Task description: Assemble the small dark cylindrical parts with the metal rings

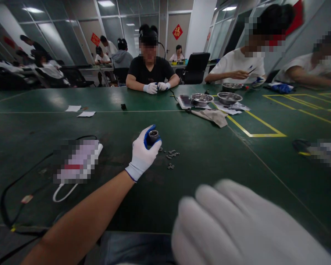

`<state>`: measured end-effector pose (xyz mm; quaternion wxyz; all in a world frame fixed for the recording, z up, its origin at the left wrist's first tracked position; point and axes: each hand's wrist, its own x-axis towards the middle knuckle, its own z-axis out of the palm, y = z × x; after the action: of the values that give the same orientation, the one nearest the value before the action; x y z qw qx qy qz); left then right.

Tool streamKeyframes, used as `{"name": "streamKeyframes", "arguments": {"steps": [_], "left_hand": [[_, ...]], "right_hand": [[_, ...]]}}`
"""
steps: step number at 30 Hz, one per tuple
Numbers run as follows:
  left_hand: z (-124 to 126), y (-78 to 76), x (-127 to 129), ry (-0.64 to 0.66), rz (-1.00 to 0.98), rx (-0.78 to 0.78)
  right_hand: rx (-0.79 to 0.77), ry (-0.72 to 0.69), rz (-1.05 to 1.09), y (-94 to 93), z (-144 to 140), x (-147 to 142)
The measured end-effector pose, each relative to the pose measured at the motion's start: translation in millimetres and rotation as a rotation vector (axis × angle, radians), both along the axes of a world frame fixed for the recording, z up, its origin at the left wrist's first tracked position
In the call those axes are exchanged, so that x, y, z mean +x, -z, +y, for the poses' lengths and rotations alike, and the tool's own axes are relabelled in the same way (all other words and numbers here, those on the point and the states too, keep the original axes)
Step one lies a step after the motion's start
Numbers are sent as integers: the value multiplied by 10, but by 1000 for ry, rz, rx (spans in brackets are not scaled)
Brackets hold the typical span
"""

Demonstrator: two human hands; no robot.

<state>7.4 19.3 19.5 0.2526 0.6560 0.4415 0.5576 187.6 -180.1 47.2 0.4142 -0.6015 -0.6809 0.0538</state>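
Observation:
My left hand (145, 149), in a white glove with blue palm, is closed around a small dark metal cylinder (153, 135) with a hollow, ring-like top. It holds the cylinder roughly upright, low over the green table (121, 143). Just right of that hand lie several small metal rings (171, 154) in loose clusters, nut-like in shape. My right hand (226, 224), also white-gloved, looms large and blurred close to the camera at the lower right. Its fingers are curled in, and whatever may be inside them is hidden.
A white device (79, 162) with a looped cord and black cable (5, 195) lies at left. Farther back are metal bowls (230, 98), a beige cloth (213, 117), paper slips (86, 114) and a small black block (123, 106). A gloved co-worker (151, 73) sits opposite; others sit at right.

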Motion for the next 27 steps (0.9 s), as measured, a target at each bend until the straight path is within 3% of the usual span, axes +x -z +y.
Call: {"name": "streamKeyframes", "arguments": {"steps": [2, 3, 6, 8, 11, 13, 19, 27], "left_hand": [[8, 8, 0, -6, -1, -5], [12, 11, -1, -6, -1, -6], [27, 25, -9, -1, 0, -9], [38, 35, -15, -4, 2, -12], [59, 56, -25, -22, 28, -3], [71, 69, -29, -28, 48, 8], [81, 84, -28, -34, 69, 0], [95, 79, -19, -39, 69, -30]], "right_hand": [[5, -213, -144, -50, 652, 88], [-12, -241, -212, -36, 978, 135], [-157, -20, -311, 174, 1742, 243], [-279, 111, -324, 381, 1998, 248], [-336, 110, -380, 603, 2091, 142], [-349, 79, -426, 646, 2075, 48], [-413, 56, -506, 583, 2068, -46], [-477, 113, -567, 554, 2030, 134]]}}
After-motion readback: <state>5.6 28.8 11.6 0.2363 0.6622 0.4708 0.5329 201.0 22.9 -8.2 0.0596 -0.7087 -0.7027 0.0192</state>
